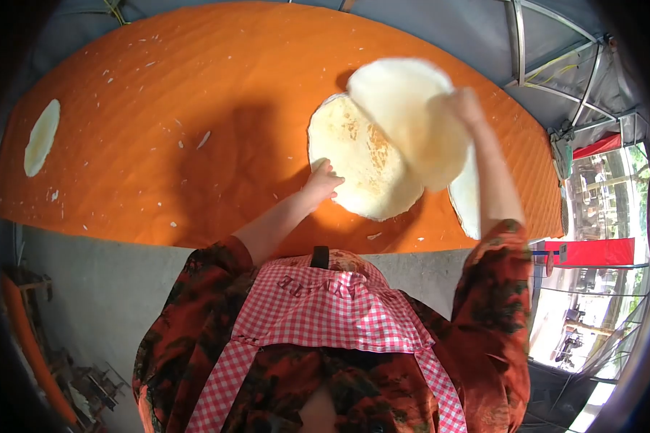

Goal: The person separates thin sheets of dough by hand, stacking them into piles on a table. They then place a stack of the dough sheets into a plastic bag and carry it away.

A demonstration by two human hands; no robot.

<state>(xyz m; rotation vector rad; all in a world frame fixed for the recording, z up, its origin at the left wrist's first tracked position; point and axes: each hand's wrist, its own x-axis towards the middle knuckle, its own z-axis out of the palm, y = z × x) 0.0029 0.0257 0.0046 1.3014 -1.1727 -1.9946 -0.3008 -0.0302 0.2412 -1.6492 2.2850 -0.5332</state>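
Observation:
A round, browned flatbread [347, 155] lies on the orange cloth, right of the middle. My left hand [326, 180] is at its lower left edge, thumb and fingers closed on the rim. A second, paler flatbread [412, 108] is tilted above the first and overlaps its upper right part. My right hand [466, 107] holds this one by its right edge; the fingers are blurred by motion. Below my right forearm, a third flatbread [465, 195] shows in part on the cloth.
The orange cloth [123, 144] covers a long table, with white scraps scattered over it. One more pale flatbread [42, 138] lies at the far left. Metal frame poles [518, 43] stand behind the table at the upper right.

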